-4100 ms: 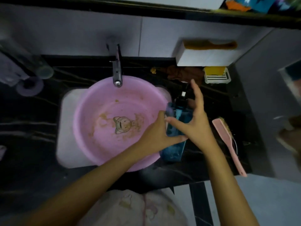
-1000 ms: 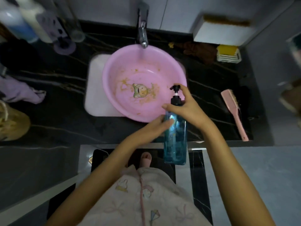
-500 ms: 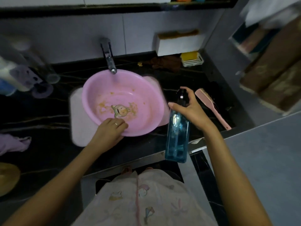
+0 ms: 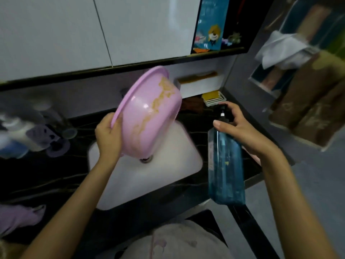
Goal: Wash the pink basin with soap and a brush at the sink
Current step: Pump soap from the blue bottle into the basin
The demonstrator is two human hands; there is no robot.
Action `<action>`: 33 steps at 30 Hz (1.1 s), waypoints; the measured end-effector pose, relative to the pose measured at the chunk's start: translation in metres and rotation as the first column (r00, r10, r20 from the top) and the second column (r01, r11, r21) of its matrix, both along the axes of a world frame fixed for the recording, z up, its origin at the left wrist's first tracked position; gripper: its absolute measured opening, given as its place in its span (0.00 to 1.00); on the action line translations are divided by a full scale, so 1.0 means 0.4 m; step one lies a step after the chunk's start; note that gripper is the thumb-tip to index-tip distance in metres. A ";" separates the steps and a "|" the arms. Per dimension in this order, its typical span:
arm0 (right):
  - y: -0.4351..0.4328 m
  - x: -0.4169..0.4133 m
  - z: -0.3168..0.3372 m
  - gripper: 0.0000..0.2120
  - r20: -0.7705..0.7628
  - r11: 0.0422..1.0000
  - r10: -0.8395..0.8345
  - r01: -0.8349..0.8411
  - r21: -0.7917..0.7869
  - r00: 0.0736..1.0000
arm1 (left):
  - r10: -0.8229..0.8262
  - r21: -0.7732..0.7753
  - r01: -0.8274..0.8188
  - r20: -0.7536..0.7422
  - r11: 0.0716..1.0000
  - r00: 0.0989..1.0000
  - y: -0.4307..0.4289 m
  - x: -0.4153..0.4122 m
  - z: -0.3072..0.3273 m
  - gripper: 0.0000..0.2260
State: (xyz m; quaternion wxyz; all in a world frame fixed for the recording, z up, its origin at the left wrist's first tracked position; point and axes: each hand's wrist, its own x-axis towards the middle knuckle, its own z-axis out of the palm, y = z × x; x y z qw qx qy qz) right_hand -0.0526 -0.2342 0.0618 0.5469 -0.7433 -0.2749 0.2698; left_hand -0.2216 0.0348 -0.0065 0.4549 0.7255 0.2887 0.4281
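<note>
The pink basin [image 4: 149, 111] is tipped up on its side above the white sink [image 4: 168, 176], its outer wall facing me and streaked with yellow-brown dirt. My left hand [image 4: 109, 136] grips the basin's near rim. My right hand [image 4: 237, 126] holds the neck of a tall blue pump bottle of soap [image 4: 225, 165], which hangs over the counter's front edge to the right of the sink. The pink brush is almost fully hidden behind my right arm. The tap is hidden behind the basin.
The sink's drain [image 4: 146, 159] shows below the basin. Bottles and a purple holder [image 4: 46, 139] stand at the left on the black counter [image 4: 46, 174]. A yellow soap in a white dish [image 4: 214, 97] and a white wall shelf [image 4: 199, 82] are at the back right.
My left hand has lifted the basin out of the sink and tipped it onto its side, outside toward me. My right hand still holds the soap bottle. The view has tilted upward.
</note>
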 end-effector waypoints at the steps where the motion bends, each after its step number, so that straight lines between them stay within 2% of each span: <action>1: 0.007 0.004 0.007 0.29 0.004 1.000 0.021 -0.021 0.000 1.000 | 0.012 -0.070 -0.011 0.014 0.998 1.000 0.009 0.005 0.000 0.09; 4: 0.033 0.019 0.022 0.29 0.013 0.999 0.037 -0.037 0.002 0.999 | 0.000 -0.189 0.003 0.015 0.982 1.000 0.022 0.017 -0.019 0.07; 8: 0.059 0.033 -0.005 0.37 -0.027 0.998 0.063 -0.063 0.012 0.998 | -0.023 -0.338 0.028 0.017 0.941 1.000 0.015 0.028 -0.054 0.09; 12: 0.065 0.017 -0.063 0.29 -0.077 0.991 0.131 -0.132 0.003 0.988 | 0.007 -0.491 0.001 0.015 0.871 1.000 0.007 0.040 -0.093 0.10; 16: 0.061 -0.016 -0.152 0.26 -0.156 0.964 0.262 -0.265 -0.004 0.953 | 0.049 -0.563 -0.045 -0.008 0.825 0.999 0.029 0.051 -0.141 0.11; 24: 0.049 0.051 -0.192 0.21 -0.177 0.986 0.158 -0.166 -0.029 0.971 | 0.022 -0.647 -0.076 -0.091 0.759 0.996 0.068 0.060 -0.193 0.08; 27: 0.079 0.061 -0.199 0.13 -0.220 0.987 0.162 -0.161 0.023 0.962 | 0.024 -0.671 -0.103 -0.126 0.734 0.992 0.067 0.068 -0.194 0.09; 28: 0.089 0.068 -0.206 0.10 -0.246 0.990 0.140 -0.127 0.065 0.959 | 0.025 -0.681 -0.108 -0.131 0.724 0.991 0.071 0.070 -0.197 0.08; 30: 0.107 0.080 -0.212 0.06 -0.396 0.986 0.110 -0.048 0.162 0.912 | 0.026 -0.700 -0.115 -0.136 0.704 0.990 0.083 0.071 -0.201 0.08; 33: 0.127 0.086 -0.226 0.03 -0.578 0.961 0.194 -0.035 0.274 0.793 | 0.015 -0.722 -0.128 -0.160 0.680 0.987 0.103 0.075 -0.200 0.09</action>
